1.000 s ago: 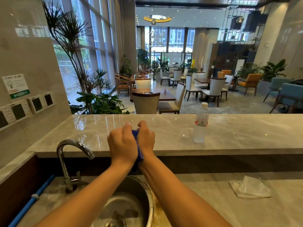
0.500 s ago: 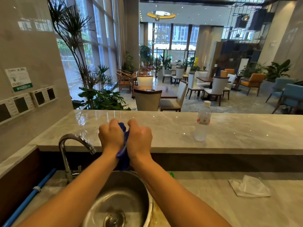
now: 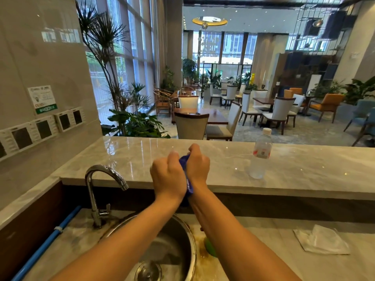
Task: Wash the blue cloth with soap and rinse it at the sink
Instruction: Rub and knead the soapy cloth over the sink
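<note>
Since half a second ago our two fists have shifted a little to the right along the raised tabletop (image 3: 223, 159) edge, and the cloth between them looks more tightly bunched. Our left hand (image 3: 169, 179) and right hand (image 3: 197, 167) are pressed side by side above the far rim of the round steel sink (image 3: 188, 236), each grip curled fully closed around the blue cloth (image 3: 185, 173). Only a narrow strip of the cloth shows between the knuckles, with a short end hanging out below the wrists. We cannot tell whether it is soapy or dripping.

The curved chrome tap (image 3: 101, 183) stands to the left of the basin, its spout pointing toward our left hand, with no water visible from it. A blue pipe (image 3: 46, 246) runs along the lower left wall. Something green (image 3: 210, 246) peeks out beneath our right forearm, just beside the sink rim. A crumpled white tissue (image 3: 320, 240) lies well apart to the right, and a clear plastic bottle (image 3: 260, 155) stands upright on the raised tabletop.
</note>
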Action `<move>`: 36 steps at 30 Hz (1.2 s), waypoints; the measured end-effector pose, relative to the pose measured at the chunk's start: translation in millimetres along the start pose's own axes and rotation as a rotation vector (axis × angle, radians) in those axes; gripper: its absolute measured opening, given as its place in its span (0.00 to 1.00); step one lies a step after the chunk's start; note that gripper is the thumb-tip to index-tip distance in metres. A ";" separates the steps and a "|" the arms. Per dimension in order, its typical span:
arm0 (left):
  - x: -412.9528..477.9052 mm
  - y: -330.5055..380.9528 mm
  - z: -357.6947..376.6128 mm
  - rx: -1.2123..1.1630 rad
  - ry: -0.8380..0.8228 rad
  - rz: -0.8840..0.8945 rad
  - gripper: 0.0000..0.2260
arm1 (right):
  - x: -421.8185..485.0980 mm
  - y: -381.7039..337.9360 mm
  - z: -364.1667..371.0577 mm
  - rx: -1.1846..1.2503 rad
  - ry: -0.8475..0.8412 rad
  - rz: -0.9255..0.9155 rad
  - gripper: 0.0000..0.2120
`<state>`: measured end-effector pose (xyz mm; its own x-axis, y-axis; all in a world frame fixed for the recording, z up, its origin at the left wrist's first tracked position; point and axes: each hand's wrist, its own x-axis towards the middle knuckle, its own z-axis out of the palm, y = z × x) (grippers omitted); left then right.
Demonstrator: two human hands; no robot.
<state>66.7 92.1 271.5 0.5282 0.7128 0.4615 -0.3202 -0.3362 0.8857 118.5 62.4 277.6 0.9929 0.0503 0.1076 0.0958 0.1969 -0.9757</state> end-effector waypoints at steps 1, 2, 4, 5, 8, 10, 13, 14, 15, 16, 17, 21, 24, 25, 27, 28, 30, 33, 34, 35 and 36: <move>8.9 -1.1 -1.0 0.025 0.019 -0.027 0.23 | -4.9 3.1 0.0 0.005 -0.017 -0.030 0.21; 22.7 -2.2 -1.1 0.037 0.063 -0.088 0.23 | -12.1 6.4 2.1 0.013 -0.047 -0.069 0.22; 43.0 -2.8 -4.8 0.045 0.123 -0.196 0.21 | -23.3 11.4 8.3 -0.011 -0.090 -0.121 0.24; 43.5 -3.3 -4.2 0.066 0.125 -0.197 0.21 | -20.5 12.3 10.0 -0.034 -0.081 -0.117 0.24; 12.0 -3.5 4.0 0.103 -0.020 0.016 0.23 | 4.9 8.4 5.5 -0.042 0.001 -0.025 0.23; 3.9 -1.3 3.2 0.104 -0.066 0.077 0.24 | 9.0 10.4 1.9 -0.010 0.012 0.010 0.22; 39.9 -5.4 -0.5 0.087 0.082 -0.141 0.22 | -14.6 13.1 6.9 0.030 -0.073 -0.079 0.22; 45.7 -7.4 -1.5 0.092 0.109 -0.184 0.21 | -19.3 13.3 8.3 0.025 -0.087 -0.095 0.22; 44.6 -8.6 -0.6 0.097 0.111 -0.170 0.20 | -17.2 10.8 8.4 0.010 -0.082 -0.087 0.22; 37.3 -8.7 1.6 0.098 0.081 -0.109 0.21 | -11.0 7.0 7.6 0.008 -0.063 -0.061 0.22; 26.4 -7.4 4.5 0.104 0.030 -0.022 0.21 | -2.7 3.0 6.9 0.009 -0.039 -0.035 0.21; 25.5 -5.7 2.9 0.124 0.012 0.040 0.24 | 0.4 2.7 5.3 0.063 -0.053 0.006 0.19; 49.2 -6.4 -2.4 0.138 0.091 -0.095 0.22 | -12.6 6.4 12.3 0.114 -0.115 0.004 0.18; 46.1 -5.8 -1.2 0.157 0.094 -0.061 0.22 | -8.8 5.2 13.3 0.102 -0.099 0.018 0.19; 28.5 -6.4 3.6 0.170 0.046 0.105 0.23 | 3.3 -2.6 11.4 0.063 -0.064 0.038 0.20; 20.5 -6.5 4.5 0.178 0.006 0.177 0.23 | 8.7 -5.4 11.1 0.051 -0.050 0.040 0.21; 21.4 -10.3 1.7 0.198 -0.014 0.232 0.24 | 8.5 -4.4 9.2 0.055 -0.041 0.062 0.21; 47.2 -10.1 -3.3 0.212 0.057 0.079 0.24 | -9.3 2.0 13.6 0.162 -0.093 0.064 0.17; 51.2 -9.1 -3.1 0.210 0.078 0.018 0.24 | -10.5 2.7 14.3 0.174 -0.092 0.065 0.17; 48.7 -7.3 -1.0 0.203 0.093 0.001 0.24 | -7.9 1.1 12.9 0.172 -0.081 0.078 0.17; 42.2 -5.4 2.5 0.187 0.096 0.031 0.24 | -2.3 -2.6 10.6 0.160 -0.071 0.089 0.18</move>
<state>92.7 122.5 286.4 0.4401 0.7525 0.4901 -0.1793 -0.4611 0.8690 115.3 72.1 281.9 0.9890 0.1421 0.0404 -0.0107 0.3414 -0.9399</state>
